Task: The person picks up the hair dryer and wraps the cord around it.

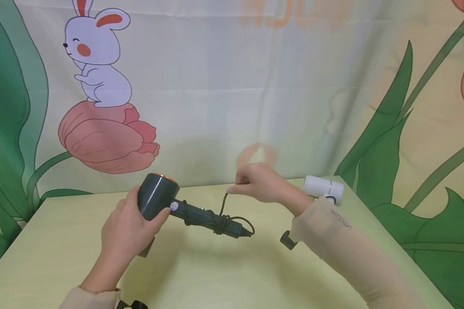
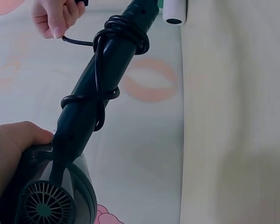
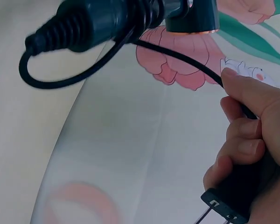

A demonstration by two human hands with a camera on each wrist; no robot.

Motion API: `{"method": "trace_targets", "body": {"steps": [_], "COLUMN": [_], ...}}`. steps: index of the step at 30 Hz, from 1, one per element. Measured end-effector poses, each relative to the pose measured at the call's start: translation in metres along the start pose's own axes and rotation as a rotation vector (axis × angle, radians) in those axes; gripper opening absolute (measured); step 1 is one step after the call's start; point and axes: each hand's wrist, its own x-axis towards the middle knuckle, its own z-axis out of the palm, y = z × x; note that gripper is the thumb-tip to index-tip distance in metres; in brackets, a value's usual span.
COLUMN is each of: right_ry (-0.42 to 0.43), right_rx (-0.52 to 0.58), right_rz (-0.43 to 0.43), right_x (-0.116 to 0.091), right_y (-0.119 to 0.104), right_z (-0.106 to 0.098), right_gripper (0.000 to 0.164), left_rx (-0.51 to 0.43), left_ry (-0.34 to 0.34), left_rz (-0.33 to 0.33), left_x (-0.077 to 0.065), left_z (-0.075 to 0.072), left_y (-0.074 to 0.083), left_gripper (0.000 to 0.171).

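In the head view, my left hand (image 1: 125,223) grips the barrel of a dark hair dryer (image 1: 156,195), raised over the table. Its handle points right and slopes down. A black power cord (image 2: 99,65) is wound in several loops about the handle in the left wrist view, with one loop curving from the handle's end. To the right and slightly higher, my right hand (image 1: 263,182) holds the cord's free end. The right wrist view shows the curled fingers around the black plug (image 3: 245,186), its two metal pins sticking out below, and the thumb against the cord.
A white hair dryer (image 1: 319,186) lies at the table's back right, partly hidden by my right forearm. The pale table (image 1: 201,274) meets a hanging cloth (image 1: 216,107) printed with a rabbit and flowers along its back edge.
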Motion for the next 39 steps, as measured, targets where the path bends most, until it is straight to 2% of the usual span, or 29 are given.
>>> {"method": "trace_targets", "body": {"steps": [9, 20, 26, 33, 39], "right_ry": [0.002, 0.03, 0.041, 0.047, 0.035], "right_rx": [-0.024, 0.011, 0.087, 0.16, 0.203], "right_rz": [-0.036, -0.044, -0.05, -0.062, -0.062], "right_x": [-0.005, -0.011, -0.016, -0.021, -0.027], "right_y": [-0.021, -0.033, -0.038, -0.04, -0.042], "right_z": [-0.003, 0.004, 0.01, 0.022, 0.032], "right_gripper": [0.025, 0.016, 0.015, 0.016, 0.025], "left_rx": [-0.002, 0.003, -0.027, -0.047, -0.068], "left_ry": [0.08, 0.145, 0.214, 0.228, 0.241], "left_rz": [-0.014, -0.067, -0.071, -0.106, -0.126], "left_x": [0.002, 0.008, 0.012, 0.016, 0.018], "left_z": [0.002, 0.003, 0.006, 0.01, 0.013], "left_y": [-0.001, -0.002, -0.005, -0.006, -0.007], "left_gripper": [0.077, 0.078, 0.074, 0.076, 0.075]}}
